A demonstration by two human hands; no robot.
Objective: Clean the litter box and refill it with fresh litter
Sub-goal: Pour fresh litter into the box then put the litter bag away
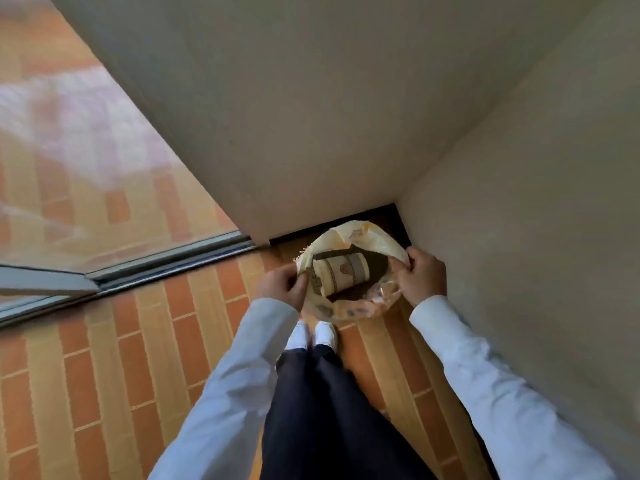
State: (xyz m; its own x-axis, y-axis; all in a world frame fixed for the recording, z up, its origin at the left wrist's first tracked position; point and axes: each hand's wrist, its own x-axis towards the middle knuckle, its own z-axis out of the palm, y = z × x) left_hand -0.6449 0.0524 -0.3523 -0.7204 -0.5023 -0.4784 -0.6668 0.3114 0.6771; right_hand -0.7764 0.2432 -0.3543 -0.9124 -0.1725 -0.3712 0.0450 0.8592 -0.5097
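Left hand and right hand grip the bag rim (thin plastic); one slip dumps contents on the floor.

we see pale yellow printed plastic bag | mouth pulled open, upright on floor in wall corner | cream banded cylindrical container lying tilted inside

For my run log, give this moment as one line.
left hand: grips bag rim | right hand: grips rim | bag: held open, cup inside
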